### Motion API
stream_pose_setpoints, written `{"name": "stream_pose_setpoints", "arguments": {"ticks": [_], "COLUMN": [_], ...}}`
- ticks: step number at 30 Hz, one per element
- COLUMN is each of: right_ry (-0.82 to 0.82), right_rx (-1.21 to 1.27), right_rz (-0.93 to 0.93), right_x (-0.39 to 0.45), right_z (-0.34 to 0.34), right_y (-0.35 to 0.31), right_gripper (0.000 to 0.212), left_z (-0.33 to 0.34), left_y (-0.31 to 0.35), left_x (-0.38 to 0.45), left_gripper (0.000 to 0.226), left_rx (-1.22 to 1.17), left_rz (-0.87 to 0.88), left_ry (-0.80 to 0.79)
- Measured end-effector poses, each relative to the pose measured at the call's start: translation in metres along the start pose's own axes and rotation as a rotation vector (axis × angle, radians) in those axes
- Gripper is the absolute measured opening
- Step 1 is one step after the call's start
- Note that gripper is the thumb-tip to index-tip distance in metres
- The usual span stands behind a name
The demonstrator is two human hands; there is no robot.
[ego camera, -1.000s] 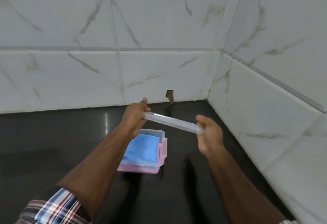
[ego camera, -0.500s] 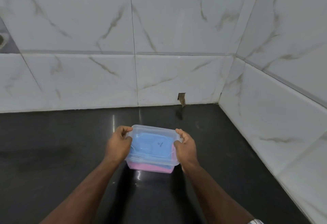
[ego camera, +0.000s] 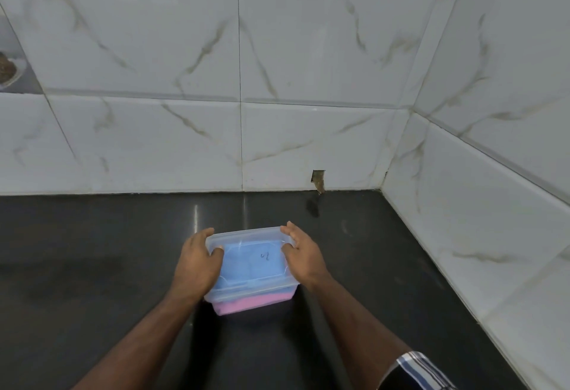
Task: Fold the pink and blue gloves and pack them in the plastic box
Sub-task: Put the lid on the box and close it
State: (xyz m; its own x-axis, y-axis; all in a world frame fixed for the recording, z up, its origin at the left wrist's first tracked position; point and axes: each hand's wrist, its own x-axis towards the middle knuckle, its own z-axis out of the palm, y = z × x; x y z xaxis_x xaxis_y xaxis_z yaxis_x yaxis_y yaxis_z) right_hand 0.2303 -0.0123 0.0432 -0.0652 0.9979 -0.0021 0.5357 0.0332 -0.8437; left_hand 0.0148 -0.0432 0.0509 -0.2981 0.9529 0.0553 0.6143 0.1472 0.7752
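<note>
A clear plastic box [ego camera: 251, 292] stands on the black counter [ego camera: 92, 281] with its clear lid [ego camera: 246, 235] on top. Through the lid I see the folded blue glove [ego camera: 251, 261], and the pink glove [ego camera: 256, 302] shows through the box's front wall beneath it. My left hand [ego camera: 197, 261] grips the lid's left edge, thumb on top. My right hand [ego camera: 300, 254] holds the lid's right edge, thumb on top and fingers along the far corner.
White marble-look tiled walls close the counter at the back and on the right, meeting in a corner [ego camera: 382, 186]. A small hole [ego camera: 318, 178] breaks the back wall's base. A recess with a plate [ego camera: 9, 69] sits at far left.
One second ago both hands held the lid in the air above the open box. They have lowered it onto the box, and now hold its two ends.
</note>
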Motion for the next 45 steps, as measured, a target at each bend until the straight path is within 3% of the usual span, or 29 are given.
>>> {"name": "stream_pose_setpoints", "arguments": {"ticks": [8, 11, 16, 22, 36, 41, 45], "right_ry": [-0.040, -0.059, -0.123, -0.131, -0.175, -0.192, -0.188], "right_rx": [-0.226, -0.474, -0.769, -0.859, -0.900, -0.939, -0.852], "right_rz": [-0.081, -0.170, -0.377, -0.382, -0.322, -0.299, -0.308], "right_x": [-0.003, -0.001, -0.002, 0.001, -0.013, -0.019, -0.023], "right_z": [0.002, 0.002, 0.014, 0.023, 0.026, 0.026, 0.018], "right_y": [0.007, 0.002, -0.014, -0.008, -0.010, -0.010, -0.018], "right_gripper": [0.049, 0.054, 0.061, 0.064, 0.088, 0.085, 0.059], "left_z": [0.016, 0.018, 0.021, 0.029, 0.029, 0.029, 0.021], "left_y": [-0.004, -0.008, -0.002, 0.001, 0.004, 0.005, 0.013], "left_x": [-0.009, -0.008, -0.007, -0.010, -0.004, -0.004, -0.011], "left_gripper": [0.054, 0.056, 0.063, 0.093, 0.095, 0.091, 0.086], "left_rx": [0.099, 0.132, 0.476, 0.700, 0.780, 0.776, 0.713], "left_rz": [0.073, 0.081, 0.204, 0.281, 0.330, 0.330, 0.357], "left_ry": [-0.040, -0.051, -0.054, -0.172, -0.244, -0.230, -0.178]}}
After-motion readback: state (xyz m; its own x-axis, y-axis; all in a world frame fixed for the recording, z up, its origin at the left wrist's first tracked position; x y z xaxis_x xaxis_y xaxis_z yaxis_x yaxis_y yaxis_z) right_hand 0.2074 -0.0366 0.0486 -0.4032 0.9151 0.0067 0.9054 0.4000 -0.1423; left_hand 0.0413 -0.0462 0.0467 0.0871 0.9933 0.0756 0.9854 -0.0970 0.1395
